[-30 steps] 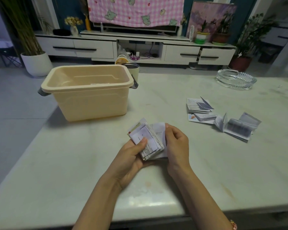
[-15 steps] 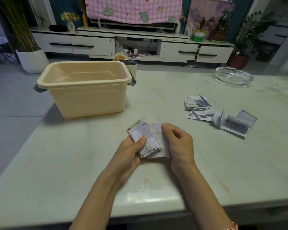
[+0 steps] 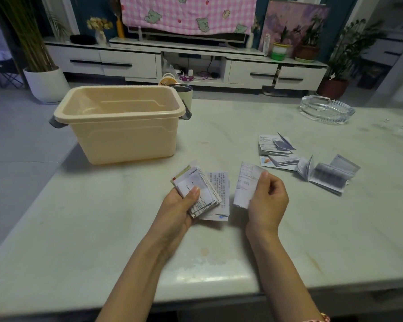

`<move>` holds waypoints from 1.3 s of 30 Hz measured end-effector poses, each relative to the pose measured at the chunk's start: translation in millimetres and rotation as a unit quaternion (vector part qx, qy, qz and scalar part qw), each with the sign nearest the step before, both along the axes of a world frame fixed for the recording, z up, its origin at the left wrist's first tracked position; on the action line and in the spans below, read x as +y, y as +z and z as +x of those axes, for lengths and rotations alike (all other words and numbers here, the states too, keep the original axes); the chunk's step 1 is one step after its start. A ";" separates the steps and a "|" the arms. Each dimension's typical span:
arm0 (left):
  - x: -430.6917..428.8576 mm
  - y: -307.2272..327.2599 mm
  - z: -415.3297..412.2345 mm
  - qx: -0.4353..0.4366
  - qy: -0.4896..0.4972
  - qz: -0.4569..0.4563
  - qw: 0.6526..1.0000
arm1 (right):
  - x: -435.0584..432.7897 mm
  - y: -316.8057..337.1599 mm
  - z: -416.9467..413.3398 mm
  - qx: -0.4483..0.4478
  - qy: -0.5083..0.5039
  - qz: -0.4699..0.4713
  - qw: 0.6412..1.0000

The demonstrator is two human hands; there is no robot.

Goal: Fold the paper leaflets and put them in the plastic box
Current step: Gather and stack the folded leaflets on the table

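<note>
On a pale table in a living room, a cream plastic box stands open-topped at the far left, well apart from the hands. Nearer the camera, the left hand curls around a stack of folded leaflets, thumb pressed on top. Just beside it, the right hand pinches a single leaflet between thumb and fingers, held apart from the stack. Further right, more leaflets lie loose and partly unfolded on the tabletop, a glass ashtray behind them.

Glass ashtray on marble table; cup at far edge.
</note>
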State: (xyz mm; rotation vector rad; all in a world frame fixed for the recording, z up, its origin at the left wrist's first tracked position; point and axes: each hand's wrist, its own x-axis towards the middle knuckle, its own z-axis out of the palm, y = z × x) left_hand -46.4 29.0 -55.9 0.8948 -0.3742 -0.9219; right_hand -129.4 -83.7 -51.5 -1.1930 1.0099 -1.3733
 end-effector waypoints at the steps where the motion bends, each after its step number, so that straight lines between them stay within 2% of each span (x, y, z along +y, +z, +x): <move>1: 0.1 0.0 0.2 0.001 0.000 0.000 1.000 | -0.8 -0.1 -0.2 0.003 -0.006 -0.005 1.000; 7: 0.5 1.5 -0.1 0.028 -0.011 -0.013 0.999 | 3.7 -0.1 -2.7 0.046 -0.002 -0.067 0.997; 11: 0.3 4.0 0.2 0.064 -0.003 -0.038 0.997 | 10.0 -1.5 -3.5 0.070 0.116 -0.096 0.986; 14: 0.4 4.1 1.6 0.074 0.005 -0.034 0.997 | 13.5 -1.7 -2.9 0.130 0.178 -0.166 0.961; 20: 1.8 5.1 4.2 0.094 0.025 -0.041 0.994 | 17.0 1.7 -5.4 0.128 0.312 -0.097 0.936; 23: 2.7 5.6 8.3 0.106 0.057 -0.056 0.991 | 17.5 -0.5 -7.2 0.173 0.339 -0.110 0.918; 30: 2.6 6.6 11.6 0.130 0.083 -0.078 0.985 | 17.1 -4.1 -5.5 0.227 0.317 -0.113 0.914; 35: 1.7 4.6 11.0 0.130 0.096 -0.072 0.984 | 15.4 -2.4 -6.2 0.173 0.290 -0.087 0.937; 39: 2.5 3.3 13.9 0.131 0.122 -0.063 0.982 | 7.9 -4.8 -8.6 0.094 0.158 -0.084 0.979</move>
